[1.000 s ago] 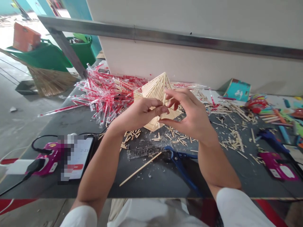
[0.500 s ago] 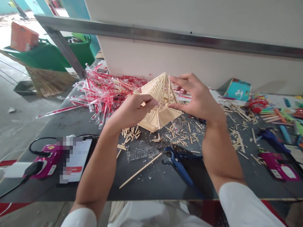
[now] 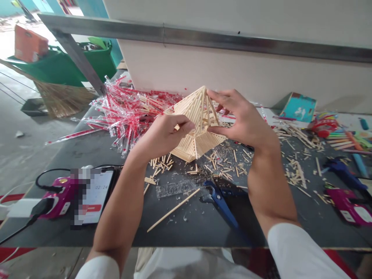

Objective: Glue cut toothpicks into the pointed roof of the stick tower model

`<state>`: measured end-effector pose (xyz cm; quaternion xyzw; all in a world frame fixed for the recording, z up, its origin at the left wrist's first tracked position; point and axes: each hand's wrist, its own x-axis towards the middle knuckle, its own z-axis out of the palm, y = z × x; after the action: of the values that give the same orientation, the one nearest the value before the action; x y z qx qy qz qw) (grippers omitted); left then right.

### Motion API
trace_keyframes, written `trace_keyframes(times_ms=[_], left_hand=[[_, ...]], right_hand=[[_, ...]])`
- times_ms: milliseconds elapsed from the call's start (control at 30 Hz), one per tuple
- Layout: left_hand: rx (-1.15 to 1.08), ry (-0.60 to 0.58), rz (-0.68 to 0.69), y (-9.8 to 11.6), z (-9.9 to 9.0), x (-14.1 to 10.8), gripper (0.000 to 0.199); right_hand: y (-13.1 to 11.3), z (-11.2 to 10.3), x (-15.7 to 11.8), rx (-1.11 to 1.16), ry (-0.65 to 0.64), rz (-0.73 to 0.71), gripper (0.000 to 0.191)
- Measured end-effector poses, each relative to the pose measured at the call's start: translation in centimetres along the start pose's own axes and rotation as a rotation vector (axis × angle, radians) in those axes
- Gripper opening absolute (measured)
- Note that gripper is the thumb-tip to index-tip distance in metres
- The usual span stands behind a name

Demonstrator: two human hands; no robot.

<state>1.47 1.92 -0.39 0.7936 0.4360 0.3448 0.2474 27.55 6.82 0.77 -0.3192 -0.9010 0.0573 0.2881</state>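
A pointed model built of thin wooden sticks [image 3: 193, 106] stands on the dark table, its lower rim flaring outward like a roof. My left hand [image 3: 170, 133] is closed at the model's front left, thumb and forefinger pinched together; what lies between them is hidden. On the other side, my right hand [image 3: 240, 118] spans a short wooden stick [image 3: 208, 110], forefinger at its top near the peak and thumb at its lower end. Between my forearms lie a loose long stick [image 3: 173, 210], a clear plastic ruler [image 3: 174, 190] and a blue-handled cutter [image 3: 222, 207].
Red-and-clear wrappers [image 3: 128, 112] are heaped at the back left. Cut stick pieces [image 3: 222, 166] litter the table. A phone [image 3: 97, 197] and a magenta power strip [image 3: 59, 195] lie at left, another magenta block [image 3: 350, 205] at right. A metal rail [image 3: 203, 40] runs behind.
Both hands keep nearly the same pose at the model. The view has shifted slightly, so things on the right sit farther right. The phone's displayed digits differ.
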Motion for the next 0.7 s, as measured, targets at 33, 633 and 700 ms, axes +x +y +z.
trace_keyframes(times_ms=[33,633,700], left_hand=[[0.005,0.003,0.002,0.0,0.0,0.0,0.028],[0.079,0.008,0.009,-0.1,0.0,0.0,0.03],[0.076,0.004,0.004,-0.1,0.1,0.0,0.03]], right_hand=[[0.0,-0.1,-0.1,0.011,0.0,0.002,0.087],[-0.8,0.3,-0.2,0.043,0.057,0.034,0.069],[-0.7,0.6,-0.2,0.042,0.081,0.028,0.064]])
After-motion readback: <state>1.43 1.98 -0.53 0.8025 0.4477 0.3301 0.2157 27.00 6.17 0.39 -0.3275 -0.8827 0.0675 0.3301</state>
